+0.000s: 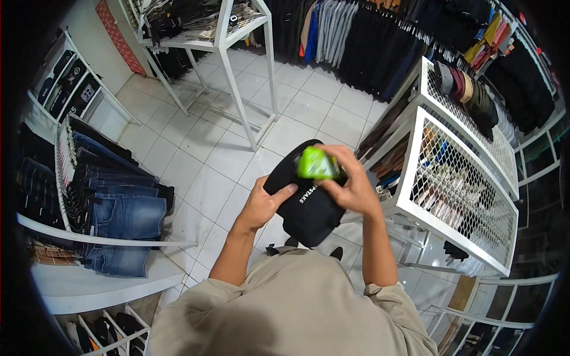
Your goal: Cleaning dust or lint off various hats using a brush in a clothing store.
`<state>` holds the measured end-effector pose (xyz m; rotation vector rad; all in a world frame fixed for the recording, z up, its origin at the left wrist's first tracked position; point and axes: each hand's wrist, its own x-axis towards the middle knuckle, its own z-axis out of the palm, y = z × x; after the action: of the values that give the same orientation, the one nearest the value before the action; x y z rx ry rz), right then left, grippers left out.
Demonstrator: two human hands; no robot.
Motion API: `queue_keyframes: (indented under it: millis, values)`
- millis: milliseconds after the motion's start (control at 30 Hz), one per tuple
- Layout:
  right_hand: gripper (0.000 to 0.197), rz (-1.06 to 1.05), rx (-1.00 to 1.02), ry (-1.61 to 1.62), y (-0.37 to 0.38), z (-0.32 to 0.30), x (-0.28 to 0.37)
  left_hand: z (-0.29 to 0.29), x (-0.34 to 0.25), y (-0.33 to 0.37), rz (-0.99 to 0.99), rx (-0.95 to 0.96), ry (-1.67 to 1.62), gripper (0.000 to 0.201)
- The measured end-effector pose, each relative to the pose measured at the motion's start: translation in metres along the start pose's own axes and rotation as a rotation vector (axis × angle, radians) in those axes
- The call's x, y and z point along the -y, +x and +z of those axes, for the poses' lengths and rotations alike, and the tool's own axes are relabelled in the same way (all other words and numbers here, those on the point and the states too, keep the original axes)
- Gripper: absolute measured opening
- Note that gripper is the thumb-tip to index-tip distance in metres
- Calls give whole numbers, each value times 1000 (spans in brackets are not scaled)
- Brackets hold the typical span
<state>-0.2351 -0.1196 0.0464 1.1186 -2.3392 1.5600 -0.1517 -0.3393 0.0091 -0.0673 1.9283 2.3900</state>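
A black cap (310, 218) with white lettering is held out in front of my chest. My left hand (262, 204) grips its left edge, thumb lying on the top of the fabric and fingers tucked beneath. In my right hand (358, 188) is a bright green palm-sized block (316, 164), pinched between thumb and fingers. It lies over the far right part of the cap, close to the lettering, and is slightly blurred. The underside of the block is mostly hidden, so I cannot tell its exact kind or whether it presses on the cloth.
Denim shorts (122, 216) hang on a curved rail at my left. A white metal stand (240, 98) rises ahead from the tiled floor (205, 169). To the right stands a white mesh-topped rack (409, 172) with several caps (460, 89). Hanging clothes (362, 50) line the back.
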Motion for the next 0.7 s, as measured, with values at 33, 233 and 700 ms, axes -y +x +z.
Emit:
queue_keyframes:
  millis: [33, 233, 700]
  values:
    - [63, 90, -33, -23, 2, -9, -7, -1, -3, -1, 1, 2, 2, 28]
    - [62, 211, -127, 423, -11, -33, -29, -8, -12, -7, -6, -48, -97, 30]
    - [64, 87, 410, 87, 21, -39, 12, 12, 0, 13, -157, 365, -109, 47]
